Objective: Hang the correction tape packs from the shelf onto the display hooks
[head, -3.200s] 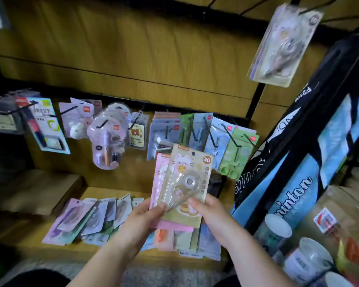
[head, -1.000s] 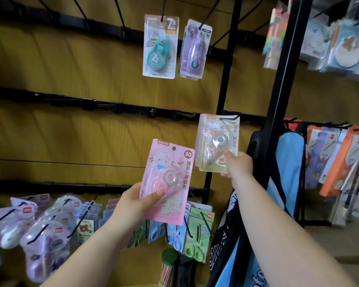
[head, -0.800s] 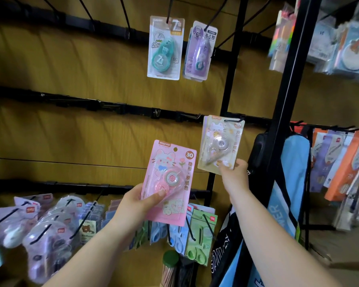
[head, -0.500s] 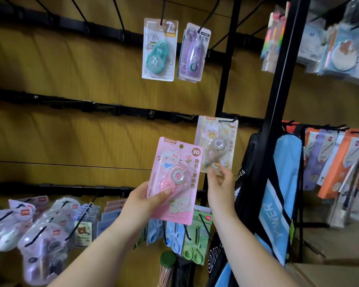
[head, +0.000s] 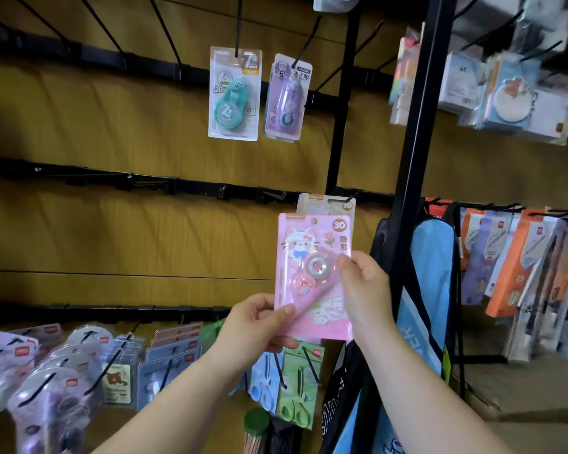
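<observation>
- Pink pack (head: pixel 309 244): probably light, stiff card, slippery blister.
- Pinched low by left hand (head: pixel 253 326), at right edge by right hand (head: pixel 364 290).
- Hold low, top edge free.

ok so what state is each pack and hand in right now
pink pack, not hung, held upright in both hands
yellow pack, hung, mostly hidden behind the pink pack
teal pack, hung higher up
purple pack, hung right beside the teal pack
left hand, pinching the pink pack's lower left corner
right hand, gripping its right edge
</observation>
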Motion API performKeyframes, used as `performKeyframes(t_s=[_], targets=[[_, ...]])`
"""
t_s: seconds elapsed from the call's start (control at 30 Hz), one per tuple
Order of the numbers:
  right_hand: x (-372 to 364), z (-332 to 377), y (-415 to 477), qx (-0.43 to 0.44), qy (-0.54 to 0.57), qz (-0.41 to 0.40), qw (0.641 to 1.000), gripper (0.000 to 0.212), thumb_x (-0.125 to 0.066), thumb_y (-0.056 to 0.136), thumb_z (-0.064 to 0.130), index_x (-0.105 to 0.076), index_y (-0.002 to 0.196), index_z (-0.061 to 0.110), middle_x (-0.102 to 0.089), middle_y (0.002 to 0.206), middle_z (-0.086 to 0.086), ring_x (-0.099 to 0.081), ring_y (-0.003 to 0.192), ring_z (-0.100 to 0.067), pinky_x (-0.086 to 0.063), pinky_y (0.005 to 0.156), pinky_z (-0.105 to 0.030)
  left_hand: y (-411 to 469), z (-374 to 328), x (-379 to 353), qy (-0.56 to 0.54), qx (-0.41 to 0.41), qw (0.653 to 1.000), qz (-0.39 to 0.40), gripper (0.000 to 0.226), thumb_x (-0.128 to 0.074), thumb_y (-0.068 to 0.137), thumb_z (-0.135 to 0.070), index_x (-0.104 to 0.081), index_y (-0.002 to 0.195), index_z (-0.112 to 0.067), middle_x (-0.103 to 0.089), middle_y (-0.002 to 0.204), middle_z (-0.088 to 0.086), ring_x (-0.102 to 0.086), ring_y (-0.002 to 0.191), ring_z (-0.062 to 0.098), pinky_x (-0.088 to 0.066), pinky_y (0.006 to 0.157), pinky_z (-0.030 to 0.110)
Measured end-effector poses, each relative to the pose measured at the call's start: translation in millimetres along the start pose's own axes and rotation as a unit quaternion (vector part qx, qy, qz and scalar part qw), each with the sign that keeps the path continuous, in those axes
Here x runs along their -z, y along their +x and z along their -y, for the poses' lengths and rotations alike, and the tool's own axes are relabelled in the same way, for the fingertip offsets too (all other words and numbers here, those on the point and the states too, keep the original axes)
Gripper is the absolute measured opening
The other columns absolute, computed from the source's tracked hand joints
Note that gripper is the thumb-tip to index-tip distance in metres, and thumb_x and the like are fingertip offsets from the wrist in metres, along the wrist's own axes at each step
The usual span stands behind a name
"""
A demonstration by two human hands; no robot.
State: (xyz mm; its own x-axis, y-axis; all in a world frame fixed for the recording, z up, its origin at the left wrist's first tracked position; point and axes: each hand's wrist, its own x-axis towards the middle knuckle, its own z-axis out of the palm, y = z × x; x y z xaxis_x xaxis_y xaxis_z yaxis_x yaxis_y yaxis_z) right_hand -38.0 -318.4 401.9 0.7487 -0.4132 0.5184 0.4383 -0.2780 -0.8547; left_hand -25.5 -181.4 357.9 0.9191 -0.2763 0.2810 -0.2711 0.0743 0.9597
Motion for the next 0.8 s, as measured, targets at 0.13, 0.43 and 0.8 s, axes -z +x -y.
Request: performKeyframes(t_s=[0.13,0.43,0.8], targets=[[12.9,7.1,9.9,0.021,0.012,-0.055,0.998,0.016,-0.044,0.094,0.014,-0.058,0.1,0.007,-0.059,0.079,-0.001,-0.057,0.083,-0.023,-0.044,0.077,-0.03,9.2,-11.7,-19.6,0.015,-0.011,1.0,0.014,0.005,-0.053,0.091,-0.017,-0.053,0.086,-0.014,-0.064,0.064,-0.004,-0.061,0.043,0.004,-0.048,0.051,0.021],[31.0,26.2,39.7,0.026,0.032,-0.1,0.994,0.012,-0.044,0.094,0.013,-0.052,0.101,0.019,-0.054,0.079,0.009,-0.057,0.08,-0.016,-0.049,0.074,-0.032,32.0,-38.0,-46.4,0.081,-0.077,0.994,0.004,0.014,-0.047,0.093,-0.026,-0.045,0.08,-0.028,-0.057,0.069,-0.003,-0.05,0.031,0.003,-0.042,0.049,0.023],[20.1,11.0,42.8,-0.009,0.012,-0.103,0.995,0.026,-0.045,0.094,0.014,-0.047,0.119,0.011,-0.061,0.115,-0.01,-0.063,0.102,-0.028,-0.052,0.081,-0.038,42.2,-15.0,-42.8,0.101,-0.064,0.992,-0.033,0.011,-0.047,0.093,-0.028,-0.051,0.094,-0.019,-0.058,0.057,-0.002,-0.039,0.03,0.004,-0.036,0.037,0.014]])
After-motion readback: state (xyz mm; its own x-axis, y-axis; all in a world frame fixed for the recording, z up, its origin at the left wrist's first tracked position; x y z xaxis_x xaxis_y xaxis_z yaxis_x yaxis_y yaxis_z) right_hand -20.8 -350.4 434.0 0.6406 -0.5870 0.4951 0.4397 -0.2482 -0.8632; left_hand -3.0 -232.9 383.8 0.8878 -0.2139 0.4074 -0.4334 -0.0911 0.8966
